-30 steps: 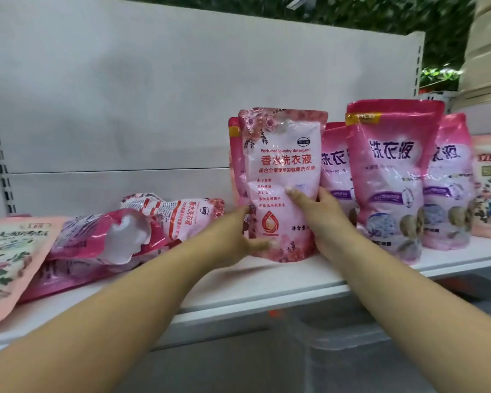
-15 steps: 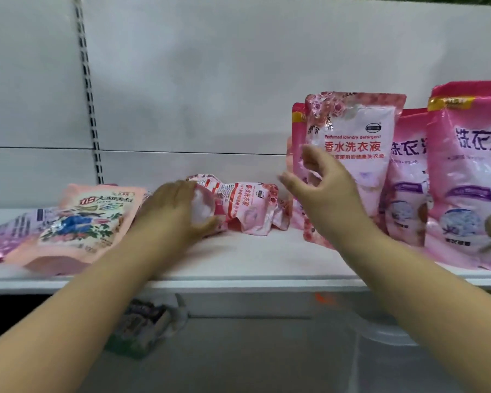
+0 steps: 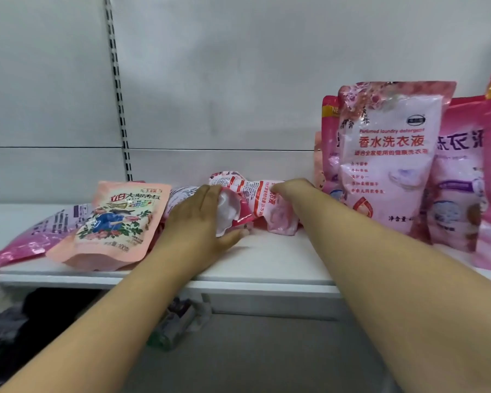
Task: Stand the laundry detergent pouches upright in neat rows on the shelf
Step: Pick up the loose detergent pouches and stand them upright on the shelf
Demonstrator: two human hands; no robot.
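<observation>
From my head camera, I took the standing rose pouch (image 3: 389,154) as my marker. Just left of it, low on the shelf (image 3: 267,259), a crumpled pouch (image 3: 255,202) lay on its side, so I had both hands down on it to gather it for standing. My left hand (image 3: 201,222) gripped its white bottom end, fingers over the top and thumb beneath. My right hand (image 3: 292,188) lay over its far end, beside the rose pouch's foot; its fingers were out of sight, so I could not tell whether they gripped or only pressed. Further left, a peach pouch (image 3: 116,222) and a pink pouch (image 3: 31,236) lay flat, still to be stood. Right of the marker, more pouches stood in a row.

A second earlier both hands had steadied the rose pouch; half a second earlier my right hand hovered before it, fingers spread, while my left had already reached the crumpled one. Now the rose pouch stood alone, and my view had swung left.
</observation>
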